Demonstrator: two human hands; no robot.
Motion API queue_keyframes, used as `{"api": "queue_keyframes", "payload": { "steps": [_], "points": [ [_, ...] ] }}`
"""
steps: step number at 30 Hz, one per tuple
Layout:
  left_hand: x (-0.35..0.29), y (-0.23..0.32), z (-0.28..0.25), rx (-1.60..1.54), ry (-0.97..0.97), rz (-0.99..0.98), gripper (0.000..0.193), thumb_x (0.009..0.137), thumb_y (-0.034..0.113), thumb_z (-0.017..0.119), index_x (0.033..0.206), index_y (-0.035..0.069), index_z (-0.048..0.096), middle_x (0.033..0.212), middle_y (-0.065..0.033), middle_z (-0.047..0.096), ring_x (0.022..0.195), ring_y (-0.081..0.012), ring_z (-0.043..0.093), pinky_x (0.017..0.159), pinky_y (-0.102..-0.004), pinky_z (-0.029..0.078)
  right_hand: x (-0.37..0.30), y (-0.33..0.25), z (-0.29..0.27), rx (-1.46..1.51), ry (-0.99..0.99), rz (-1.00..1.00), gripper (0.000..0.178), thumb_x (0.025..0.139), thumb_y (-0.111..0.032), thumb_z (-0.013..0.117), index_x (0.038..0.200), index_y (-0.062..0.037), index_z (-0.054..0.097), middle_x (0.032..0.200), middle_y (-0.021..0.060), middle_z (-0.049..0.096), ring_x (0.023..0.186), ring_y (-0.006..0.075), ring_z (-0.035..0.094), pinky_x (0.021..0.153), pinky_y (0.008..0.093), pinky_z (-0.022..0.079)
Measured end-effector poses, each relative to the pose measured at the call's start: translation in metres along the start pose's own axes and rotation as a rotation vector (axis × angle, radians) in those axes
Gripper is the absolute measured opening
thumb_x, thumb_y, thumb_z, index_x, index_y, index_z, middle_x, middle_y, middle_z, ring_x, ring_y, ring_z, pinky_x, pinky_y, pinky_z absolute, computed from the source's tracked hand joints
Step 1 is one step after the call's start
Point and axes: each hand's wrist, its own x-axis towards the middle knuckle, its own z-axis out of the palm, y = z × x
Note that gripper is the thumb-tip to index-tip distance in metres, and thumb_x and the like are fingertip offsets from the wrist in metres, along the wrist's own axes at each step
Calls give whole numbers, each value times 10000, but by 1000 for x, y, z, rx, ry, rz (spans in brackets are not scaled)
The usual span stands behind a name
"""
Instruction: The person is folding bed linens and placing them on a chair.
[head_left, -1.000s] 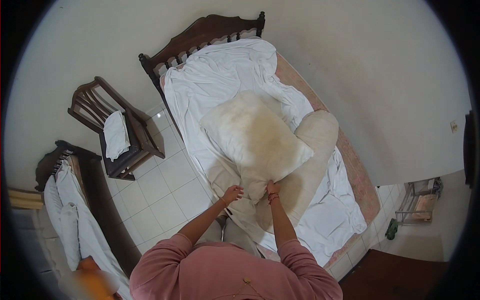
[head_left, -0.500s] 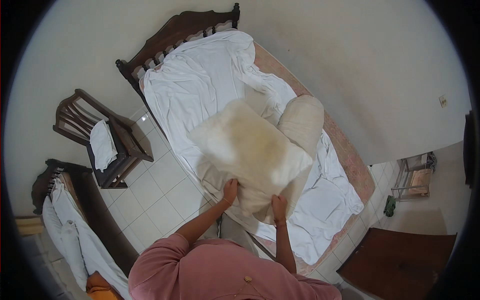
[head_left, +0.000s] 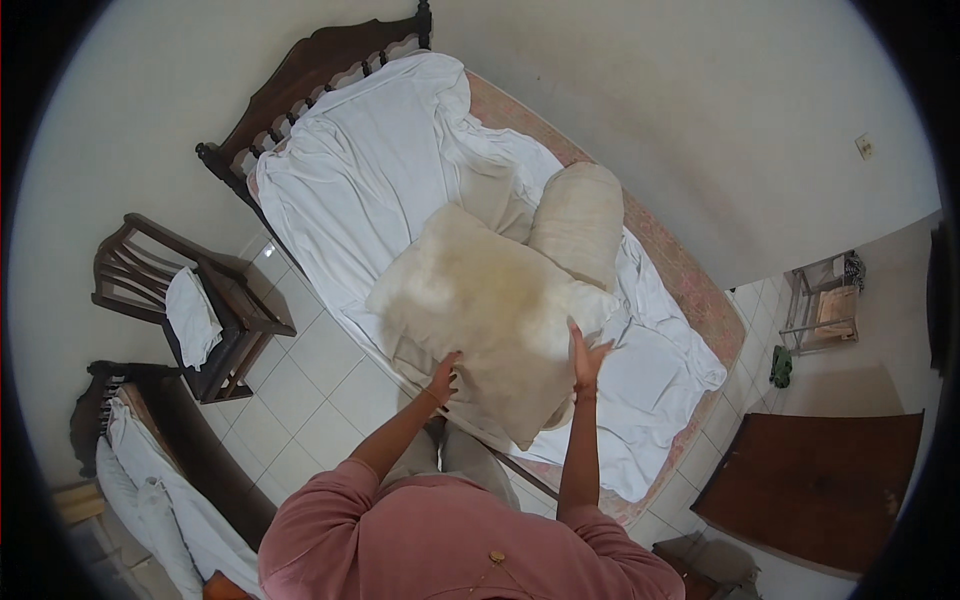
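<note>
A cream pillow [head_left: 480,290] with a brownish stain lies in front of me on the bed, its near end hanging in loose folds toward me. My left hand [head_left: 443,380] is at its near left edge, fingers apart and gripping nothing. On the other side, my right hand [head_left: 588,360] is beside the pillow's right edge, thumb and fingers spread. Whether either palm presses on the cloth I cannot tell. Behind the pillow lies a second, plump beige pillow [head_left: 578,222]. Under both, a rumpled white sheet [head_left: 360,170] covers much of the pink patterned mattress [head_left: 690,285].
A dark wooden headboard [head_left: 310,75] closes the bed's far end. Left of it stands a chair [head_left: 215,340] with a folded white cloth [head_left: 193,315]. Another bed with white bedding [head_left: 165,490] is at lower left. A brown wooden panel [head_left: 810,490] is at right.
Both hands have let go of the pillow's near end and opened. My right hand has moved up along its right side; the near end now lies spread out between my arms.
</note>
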Motion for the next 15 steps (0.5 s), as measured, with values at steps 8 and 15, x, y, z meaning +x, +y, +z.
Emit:
{"api": "queue_keyframes", "payload": {
  "steps": [8,15],
  "points": [
    [-2,15,2,-326,-250,12,796,675,553,549,1279,106,289,1337,-79,230,1226,-254,199,951,-521,165,0,-19,45,407,-196,103,679,549,-173,743,1083,80,408,1002,148,545,924,252,522,827,327,385],
    [9,5,-14,-539,-415,104,458,749,344,526,1110,69,466,1099,-110,506,1000,-247,484,888,-389,374,-31,-46,-12,726,-485,243,385,620,13,629,991,33,530,923,82,585,807,154,549,734,264,423]
  ]
}}
